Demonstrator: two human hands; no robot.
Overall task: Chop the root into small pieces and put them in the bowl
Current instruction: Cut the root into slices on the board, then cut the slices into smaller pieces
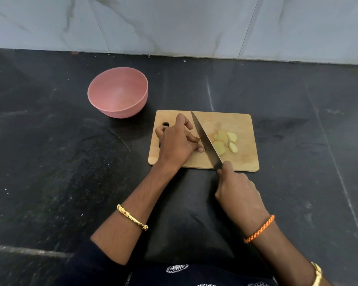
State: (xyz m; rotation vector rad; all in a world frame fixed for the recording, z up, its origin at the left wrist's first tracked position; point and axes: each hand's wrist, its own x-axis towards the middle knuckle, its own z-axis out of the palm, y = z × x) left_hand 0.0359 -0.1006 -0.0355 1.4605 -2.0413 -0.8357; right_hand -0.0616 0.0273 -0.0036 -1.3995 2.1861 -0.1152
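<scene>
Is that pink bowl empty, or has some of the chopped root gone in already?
Empty. The pink bowl shows only its bare inside; the cut slices all lie on the cutting board.

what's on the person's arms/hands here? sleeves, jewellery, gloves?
No gloves: both hands bare. Left arm wears a thin gold bangle with small red accents; a dark navy sleeve starts near the elbow. Right arm has a braided orange thread band at the wrist and a gold bangle further up.
</scene>
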